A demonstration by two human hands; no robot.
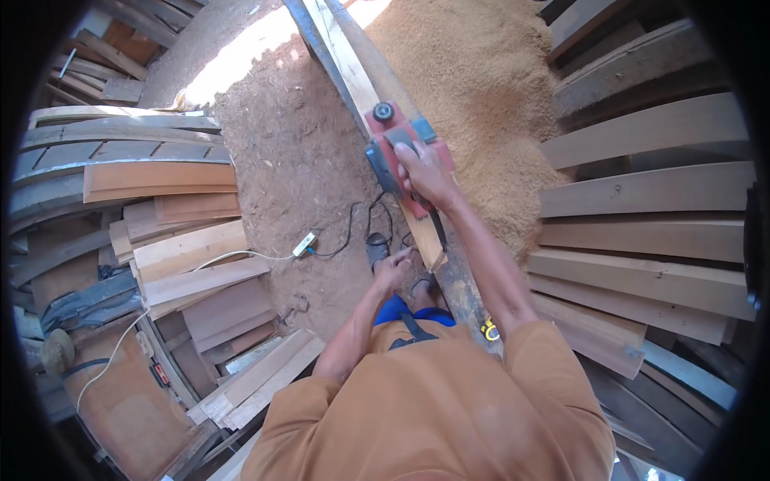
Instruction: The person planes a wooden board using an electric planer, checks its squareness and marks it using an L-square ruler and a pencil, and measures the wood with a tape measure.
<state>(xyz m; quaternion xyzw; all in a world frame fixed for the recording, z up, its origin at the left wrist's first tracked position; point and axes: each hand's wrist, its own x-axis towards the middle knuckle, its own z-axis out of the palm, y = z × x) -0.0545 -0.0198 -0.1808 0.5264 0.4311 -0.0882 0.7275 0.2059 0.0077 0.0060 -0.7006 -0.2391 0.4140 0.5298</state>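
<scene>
My right hand (425,172) is wrapped round the handle of a red and dark electric planer (425,128) with a black knob at its front. The planer rests on a long pale wooden board (345,60), which lies lengthwise on a narrow bench (385,68). Beside the near end of the board is my left hand (393,268), fingers stretched out; I cannot tell whether they touch the wood. A black power cord (346,228) loops down to the ground left of the bench.
A white socket block (304,244) lies on the ground, its white cable running left. Stacked boards (200,252) stand on the left, more planks (642,192) on the right. Sawdust (481,88) is heaped right of the bench. A yellow tape measure (490,329) sits near my right arm.
</scene>
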